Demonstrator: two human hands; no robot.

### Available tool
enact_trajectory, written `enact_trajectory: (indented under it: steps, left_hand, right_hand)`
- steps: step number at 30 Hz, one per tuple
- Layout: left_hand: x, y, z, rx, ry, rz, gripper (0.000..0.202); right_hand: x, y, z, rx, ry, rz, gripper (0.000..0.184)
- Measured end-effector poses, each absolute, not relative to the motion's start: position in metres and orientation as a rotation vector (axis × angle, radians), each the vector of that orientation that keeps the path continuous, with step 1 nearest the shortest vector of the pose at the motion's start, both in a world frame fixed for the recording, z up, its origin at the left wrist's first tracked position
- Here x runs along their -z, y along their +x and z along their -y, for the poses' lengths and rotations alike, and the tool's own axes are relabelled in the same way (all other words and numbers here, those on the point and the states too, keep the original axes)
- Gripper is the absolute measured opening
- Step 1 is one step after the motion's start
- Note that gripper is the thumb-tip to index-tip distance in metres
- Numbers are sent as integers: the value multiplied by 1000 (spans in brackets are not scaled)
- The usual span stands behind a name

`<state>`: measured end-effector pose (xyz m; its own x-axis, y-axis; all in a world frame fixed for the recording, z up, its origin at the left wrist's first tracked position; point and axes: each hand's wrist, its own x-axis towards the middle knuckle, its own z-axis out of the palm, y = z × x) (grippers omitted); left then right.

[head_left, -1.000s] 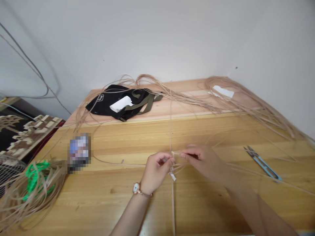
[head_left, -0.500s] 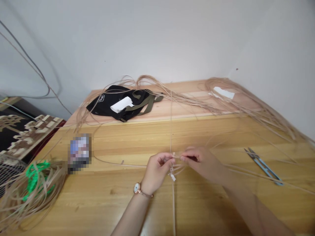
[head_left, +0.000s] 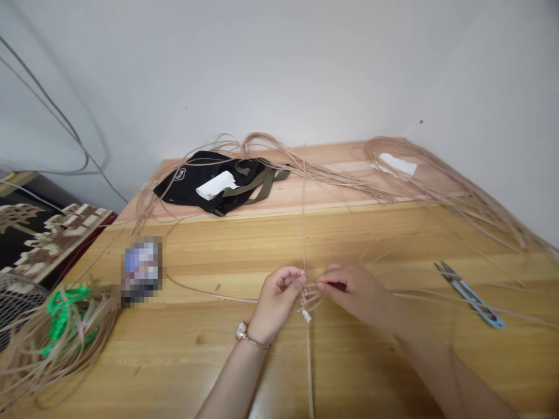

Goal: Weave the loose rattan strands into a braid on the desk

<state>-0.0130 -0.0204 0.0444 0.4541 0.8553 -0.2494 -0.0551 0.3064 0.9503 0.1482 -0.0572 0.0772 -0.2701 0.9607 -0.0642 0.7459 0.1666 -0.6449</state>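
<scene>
Just below the frame's centre, the left hand (head_left: 275,302) and right hand (head_left: 353,291) each pinch thin cane strands (head_left: 311,289) where they cross a long strand (head_left: 304,233) over the desk (head_left: 174,361), fingertips nearly meeting, seemingly to hold the crossing tight.

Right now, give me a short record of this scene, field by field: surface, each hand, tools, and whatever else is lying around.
surface: wooden table against a white wall
left hand: wears a watch; pinch grip on thin tan strips where they cross
right hand: fingertips pinch the same strips from the other side
white tag: hangs just below the crossing
snips: lie on the table to the right, untouched
black bag: far side, loose strips around it
coil: near left, strips tangled with green cord
</scene>
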Motion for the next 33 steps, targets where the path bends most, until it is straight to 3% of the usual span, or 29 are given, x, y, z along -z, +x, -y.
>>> enact_trajectory:
  steps: [33]
  left_hand:
    - [-47,-17,17,-627,1128,-995,17]
  right_hand:
    - [-72,146,60,-830,-1715,2054,23]
